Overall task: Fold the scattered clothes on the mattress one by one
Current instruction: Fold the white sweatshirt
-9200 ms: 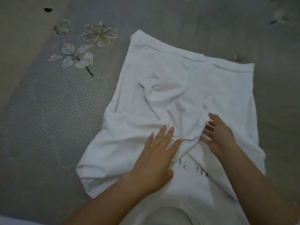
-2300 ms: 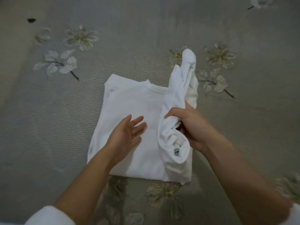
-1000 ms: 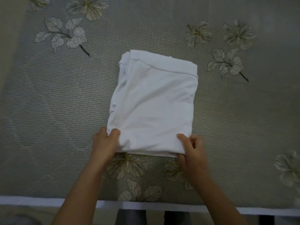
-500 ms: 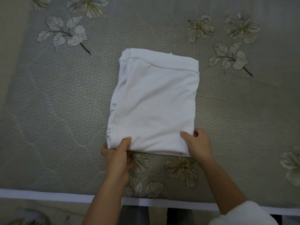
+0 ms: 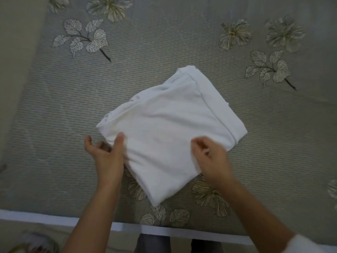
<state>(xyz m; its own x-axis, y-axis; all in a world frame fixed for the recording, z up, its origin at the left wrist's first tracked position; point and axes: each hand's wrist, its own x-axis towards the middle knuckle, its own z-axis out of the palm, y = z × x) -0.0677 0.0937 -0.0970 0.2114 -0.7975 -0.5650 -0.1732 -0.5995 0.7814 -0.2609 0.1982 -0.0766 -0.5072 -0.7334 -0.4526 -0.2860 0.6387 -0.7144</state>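
Gripping the folded white garment [image 5: 169,128] from its two near sides, you have it lying cornerwise on the mattress [image 5: 54,125], close to the front edge and about midway across. One corner points back toward you and the opposite corner points away. A thick folded band runs along its far right side, and loose layers show as small wrinkles along its far left side.

Your left hand [image 5: 107,156] is at the near left side. Its thumb [image 5: 119,142] lies on top of the cloth. The other fingers are spread, some reaching in at the edge below the thumb and one standing free to the left, touching nothing. Your right hand [image 5: 212,159] covers the near right side. Its fingers are curled in tight with the thumb over the cloth, but motion blur hides how much fabric they pinch. A white sleeve [image 5: 310,242] shows on that forearm at the bottom right.

The mattress cover is grey-green and ribbed, printed with pale flowers [image 5: 234,34] and leaf sprays [image 5: 85,39]. Some prints lie partly under the garment's near corner. White piping [image 5: 45,217] runs along the front edge, with dark trouser legs [image 5: 152,243] below it. A plain beige surface [image 5: 16,70] runs down the left side.
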